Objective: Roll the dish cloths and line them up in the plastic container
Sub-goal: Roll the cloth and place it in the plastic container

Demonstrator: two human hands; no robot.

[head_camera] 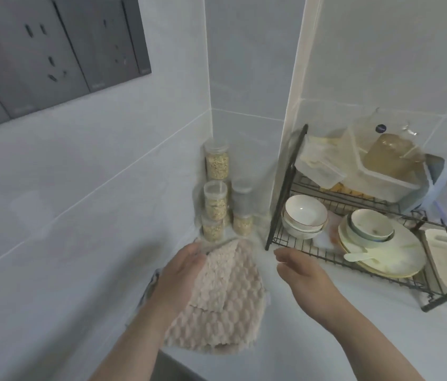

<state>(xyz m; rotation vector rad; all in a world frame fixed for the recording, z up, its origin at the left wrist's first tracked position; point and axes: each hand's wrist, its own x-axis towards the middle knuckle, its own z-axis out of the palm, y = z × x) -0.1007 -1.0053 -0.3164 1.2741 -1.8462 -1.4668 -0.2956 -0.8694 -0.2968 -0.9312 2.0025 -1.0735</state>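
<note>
A beige dish cloth [225,295] with a bubbly waffle pattern lies on the pale grey worktop [354,353], right of it a black wire rack [293,188] with white bowls [303,215].

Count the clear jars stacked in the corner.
5. Left stack: top jar, middle jar, bottom jar. Right stack: upper jar, lower jar. More may hide behind them.
</note>
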